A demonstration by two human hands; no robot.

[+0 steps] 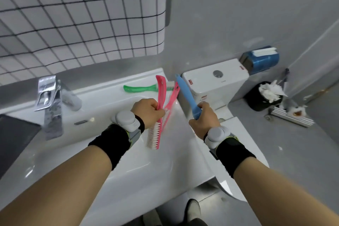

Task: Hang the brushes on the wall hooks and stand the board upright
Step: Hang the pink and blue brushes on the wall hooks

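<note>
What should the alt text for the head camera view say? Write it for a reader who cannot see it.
Over a white sink, the left hand grips two pink brushes and the right hand grips a blue brush, handles pointing up. A green brush lies on the sink's back ledge, with a toilet cistern to the right.

I see two bare arms with no sleeves. Each wrist has a wide black band [113,143] made of soft cloth. On top of each band sits a round grey gadget [126,120], smooth like a pebble, with a grey strap and a thin yellow-green edge. Down low I see a grey shoe [193,209].
</note>
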